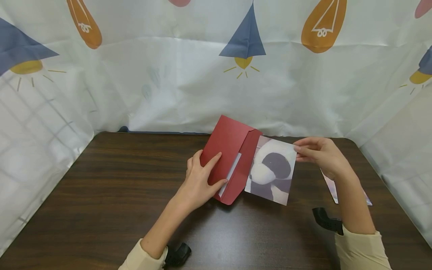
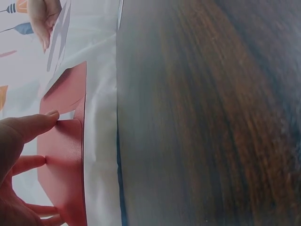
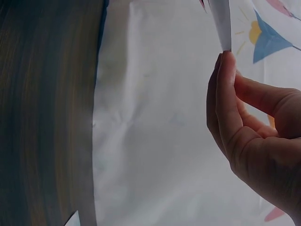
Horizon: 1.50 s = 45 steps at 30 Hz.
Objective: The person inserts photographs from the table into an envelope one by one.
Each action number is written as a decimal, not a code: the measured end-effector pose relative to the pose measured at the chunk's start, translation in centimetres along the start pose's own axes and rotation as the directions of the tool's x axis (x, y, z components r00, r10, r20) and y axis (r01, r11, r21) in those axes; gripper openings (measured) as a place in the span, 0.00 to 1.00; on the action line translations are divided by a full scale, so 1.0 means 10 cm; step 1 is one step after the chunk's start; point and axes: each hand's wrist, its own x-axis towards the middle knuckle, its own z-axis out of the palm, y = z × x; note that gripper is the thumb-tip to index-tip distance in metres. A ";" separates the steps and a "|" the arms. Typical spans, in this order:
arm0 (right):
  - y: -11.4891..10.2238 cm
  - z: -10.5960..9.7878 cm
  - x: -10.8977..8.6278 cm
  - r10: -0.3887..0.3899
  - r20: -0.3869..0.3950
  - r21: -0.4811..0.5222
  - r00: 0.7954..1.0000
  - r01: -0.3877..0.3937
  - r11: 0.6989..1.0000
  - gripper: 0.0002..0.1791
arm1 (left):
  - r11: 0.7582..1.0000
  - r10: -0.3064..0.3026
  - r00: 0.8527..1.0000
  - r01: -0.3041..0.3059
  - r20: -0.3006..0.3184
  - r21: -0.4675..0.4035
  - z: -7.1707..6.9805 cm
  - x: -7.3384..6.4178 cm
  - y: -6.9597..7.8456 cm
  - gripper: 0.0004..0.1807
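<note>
A red envelope (image 1: 226, 138), its flap open toward the right, is tilted above the dark table. My left hand (image 1: 199, 182) holds it from the left, thumb by the opening and fingers over its face. Inside the opening shows a strip of white paper (image 1: 233, 170). Just right of the flap is a photo card (image 1: 270, 172) with a black-and-white plush panda on it. My right hand (image 1: 322, 155) pinches this card by its upper right corner; the right wrist view shows fingertips and thumb meeting at the card's edge (image 3: 222, 23).
Another card (image 1: 330, 187) lies on the table (image 1: 111, 210) at the right, partly hidden under my right forearm. A white curtain (image 1: 189, 86) with printed lamps hangs behind the table's far edge. Black wrist devices (image 1: 179, 255) are strapped at both sleeves.
</note>
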 end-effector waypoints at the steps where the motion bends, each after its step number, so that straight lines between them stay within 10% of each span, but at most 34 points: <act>1: 0.00 0.01 0.00 0.000 0.001 0.000 1.000 0.000 1.000 0.13 | 1.000 0.001 1.000 -0.001 -0.002 0.002 0.00 0.00 0.00 0.40; 45: -0.03 0.25 0.04 -0.007 0.046 0.013 0.999 0.006 1.000 0.20 | 1.000 0.025 1.000 -0.025 0.008 -0.017 0.05 -0.04 0.11 0.41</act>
